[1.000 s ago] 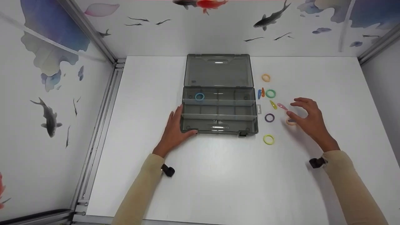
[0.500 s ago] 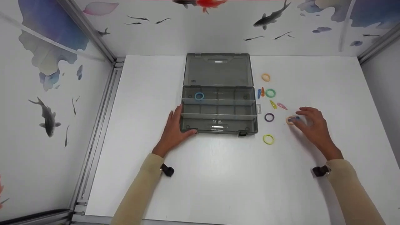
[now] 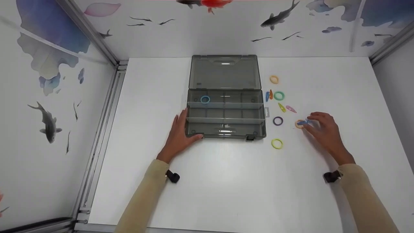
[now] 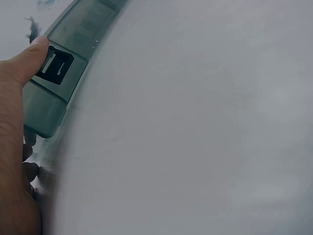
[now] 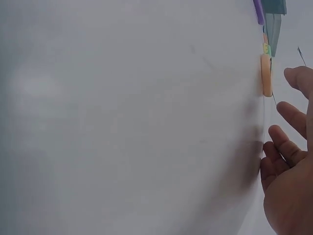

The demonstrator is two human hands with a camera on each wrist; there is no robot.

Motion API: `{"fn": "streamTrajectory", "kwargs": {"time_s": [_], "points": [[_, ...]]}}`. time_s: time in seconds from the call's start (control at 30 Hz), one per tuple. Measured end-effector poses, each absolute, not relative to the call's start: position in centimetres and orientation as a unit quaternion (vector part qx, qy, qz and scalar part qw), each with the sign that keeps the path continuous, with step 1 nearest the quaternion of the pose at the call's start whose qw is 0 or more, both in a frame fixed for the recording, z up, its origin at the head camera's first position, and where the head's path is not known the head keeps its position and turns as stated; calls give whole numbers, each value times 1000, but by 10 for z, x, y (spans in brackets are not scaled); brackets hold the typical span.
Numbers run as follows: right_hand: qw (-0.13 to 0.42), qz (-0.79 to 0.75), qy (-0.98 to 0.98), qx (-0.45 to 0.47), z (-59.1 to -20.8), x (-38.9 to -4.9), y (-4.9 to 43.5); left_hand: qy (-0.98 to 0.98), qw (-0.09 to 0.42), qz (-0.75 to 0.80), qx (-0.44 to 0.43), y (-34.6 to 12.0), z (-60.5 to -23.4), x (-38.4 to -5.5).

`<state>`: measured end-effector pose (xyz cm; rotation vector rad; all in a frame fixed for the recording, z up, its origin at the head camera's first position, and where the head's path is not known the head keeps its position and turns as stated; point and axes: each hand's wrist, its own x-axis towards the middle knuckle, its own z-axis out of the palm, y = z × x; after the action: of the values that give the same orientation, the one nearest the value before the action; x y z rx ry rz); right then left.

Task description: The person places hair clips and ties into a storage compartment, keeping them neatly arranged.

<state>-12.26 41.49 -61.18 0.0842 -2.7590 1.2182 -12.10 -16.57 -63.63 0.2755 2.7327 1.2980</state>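
In the head view my left hand (image 3: 179,137) holds the near left corner of a grey see-through storage box (image 3: 225,137), fingers along its side. Its thumb lies on the front edge, beside the dark latch (image 4: 55,66) in the left wrist view. My right hand (image 3: 325,134) is at a peach hair tie (image 3: 296,126), with a blue hair clip (image 3: 302,122) lying across it. Thumb and index finger are near the clip, with a gap between them in the right wrist view, where the peach hair tie (image 5: 266,76) shows edge-on. A light-blue hair tie (image 3: 205,96) is in the box's back left compartment.
The box lid (image 3: 225,73) stands open toward the back wall. Right of the box lie a purple hair tie (image 3: 274,122), a yellow-green one (image 3: 272,144), a green one (image 3: 275,97) and an orange one (image 3: 270,79), with pink (image 3: 291,109), yellow (image 3: 281,107), orange (image 3: 271,94) and blue clips (image 3: 267,96).
My right hand has come back from near the pink clip to the peach hair tie and blue clip, toward my body and slightly right. The left hand has stayed at the box.
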Motion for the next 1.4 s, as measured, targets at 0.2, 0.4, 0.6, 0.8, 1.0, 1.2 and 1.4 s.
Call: {"fn": "streamTrajectory", "kwargs": {"time_s": [0.2,0.4,0.6,0.8,1.0,1.2,1.4], "points": [[86,412,-906,35,-617,-125,417,896,50,432,91,-166,-637,-121],[99,421,-901,27,-621,-125,417,896,48,431,93,-165,-636,-121],[110,432,-895,29,-622,-129,416,898,42,428,95,-165,-636,-122],[122,436,-891,31,-625,-129,416,903,39,418,92,-164,-636,-123],[122,430,-894,21,-626,-127,413,902,39,420,92,-166,-637,-121],[132,443,-887,18,-629,-126,412,900,49,423,87,-167,-638,-119],[124,457,-881,-4,-627,-125,413,901,52,422,84,-166,-638,-121]]}}
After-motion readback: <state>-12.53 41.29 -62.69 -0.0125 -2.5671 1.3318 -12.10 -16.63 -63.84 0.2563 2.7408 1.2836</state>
